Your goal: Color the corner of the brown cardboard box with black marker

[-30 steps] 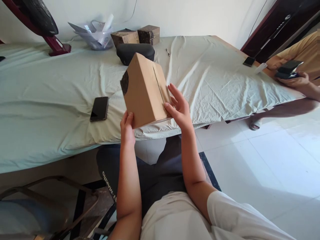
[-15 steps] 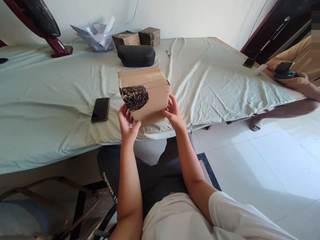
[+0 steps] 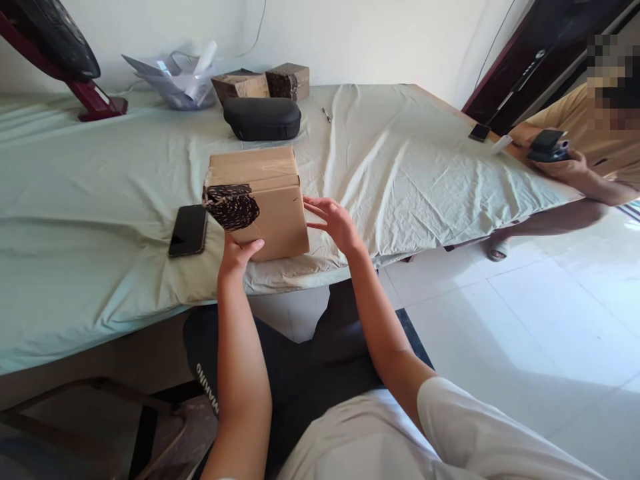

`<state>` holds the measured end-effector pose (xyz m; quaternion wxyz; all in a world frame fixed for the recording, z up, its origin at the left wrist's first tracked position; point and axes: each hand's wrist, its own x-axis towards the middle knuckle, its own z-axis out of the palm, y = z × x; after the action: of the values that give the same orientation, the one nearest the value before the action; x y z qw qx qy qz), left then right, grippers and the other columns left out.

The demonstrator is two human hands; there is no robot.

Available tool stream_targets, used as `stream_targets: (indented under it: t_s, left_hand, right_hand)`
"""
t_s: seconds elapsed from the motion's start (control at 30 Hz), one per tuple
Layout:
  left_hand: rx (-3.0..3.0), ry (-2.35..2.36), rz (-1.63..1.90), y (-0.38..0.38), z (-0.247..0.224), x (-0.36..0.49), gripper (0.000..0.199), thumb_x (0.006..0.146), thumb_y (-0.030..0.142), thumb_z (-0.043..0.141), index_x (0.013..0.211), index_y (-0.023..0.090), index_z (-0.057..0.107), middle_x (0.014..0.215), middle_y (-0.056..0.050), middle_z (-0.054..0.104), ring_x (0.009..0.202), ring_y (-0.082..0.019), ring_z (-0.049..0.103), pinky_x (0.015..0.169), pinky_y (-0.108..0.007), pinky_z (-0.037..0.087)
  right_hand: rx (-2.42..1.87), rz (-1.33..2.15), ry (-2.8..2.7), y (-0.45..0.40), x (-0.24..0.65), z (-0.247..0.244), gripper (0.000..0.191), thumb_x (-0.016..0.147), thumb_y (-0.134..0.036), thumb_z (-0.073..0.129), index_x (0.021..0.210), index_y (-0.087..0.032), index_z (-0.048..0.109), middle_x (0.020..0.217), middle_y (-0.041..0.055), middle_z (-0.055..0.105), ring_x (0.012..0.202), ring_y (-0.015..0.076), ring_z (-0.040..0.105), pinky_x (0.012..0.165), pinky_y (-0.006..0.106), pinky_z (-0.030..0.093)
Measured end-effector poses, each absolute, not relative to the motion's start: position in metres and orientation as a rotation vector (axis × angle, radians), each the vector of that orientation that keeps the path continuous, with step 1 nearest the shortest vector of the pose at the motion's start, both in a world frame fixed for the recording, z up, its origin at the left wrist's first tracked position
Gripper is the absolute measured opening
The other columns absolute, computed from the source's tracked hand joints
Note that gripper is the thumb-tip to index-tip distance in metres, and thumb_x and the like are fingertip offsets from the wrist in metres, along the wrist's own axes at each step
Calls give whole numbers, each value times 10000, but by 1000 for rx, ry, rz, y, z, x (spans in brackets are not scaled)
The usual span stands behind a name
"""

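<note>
- While the left hand [image 3: 235, 257] is gripping the lower left of a brown cardboard box [image 3: 283, 223], its thumb is lying across the front face and its fingers are hiding behind the box.
- The right hand [image 3: 341, 225] is standing mostly open, its straightened fingers reaching the box's right side; how firmly they are pressing cannot be told.
- The box is showing a black scribbled patch at its upper left and is sitting over the near edge of a wrinkled, pale green cloth [image 3: 100, 227]; whether it is resting there or being held just above is unclear.
- A black rectangular phone [image 3: 189, 230] is lying just left of the box.
- Beyond the box, a black, rounded, oblong case [image 3: 263, 120] is resting on the cloth, and a small, thin, dark pen-like object [image 3: 327, 115] is lying to its right.
- At the far right, another person's hand [image 3: 570, 168] is holding a dark, boxy object [image 3: 547, 147].
- Behind the case, two brown, black-marked cardboard boxes [image 3: 289, 81] are standing beside a translucent plastic basket [image 3: 187, 99].
</note>
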<state>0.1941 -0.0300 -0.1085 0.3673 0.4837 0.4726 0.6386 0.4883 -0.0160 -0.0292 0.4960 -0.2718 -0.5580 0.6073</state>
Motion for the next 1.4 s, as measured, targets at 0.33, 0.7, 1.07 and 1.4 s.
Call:
stream_targets:
  t_s: [0.33,0.7,1.07,1.4]
  left_hand:
    - [1210,1218,1583,-15,-114,198,1063,469,612,1057,1390,241,677,1221,-138,805,1289,-410,772,1212,-590,595]
    - [1221,1245,1606,-22,-117,195,1083,503,643,1024,1444,267,643,1339,-148,783,1428,-414,710,1284,-583,543]
    - [1201,1243,1605,-15,-125,191,1053,506,684,997,1428,279,690,1283,-125,803,1321,-405,746,1249,-588,552]
    - [1176,1202,1576,-13,-126,196,1167,534,748,985,1558,287,665,1415,-161,794,1488,-450,694,1371,-609,463]
  right_hand:
    - [-1498,657,-1746,72,455,-46,404,1060,-430,630,1395,-227,727,1582,200,756,1515,395,643,1308,645,493]
    - [-1838,402,-2159,87,427,-48,498,1215,-211,283,1522,-110,663,1577,259,715,1363,379,717,1094,476,573]
    - [-1917,501,-2238,82,441,-22,767,1153,-156,505,1896,-184,315,1484,259,809,1288,380,789,1063,496,614]
    - [-1245,909,-1506,57,490,34,318,1086,-226,491,1151,-171,798,1110,116,848,761,182,813,674,299,649]
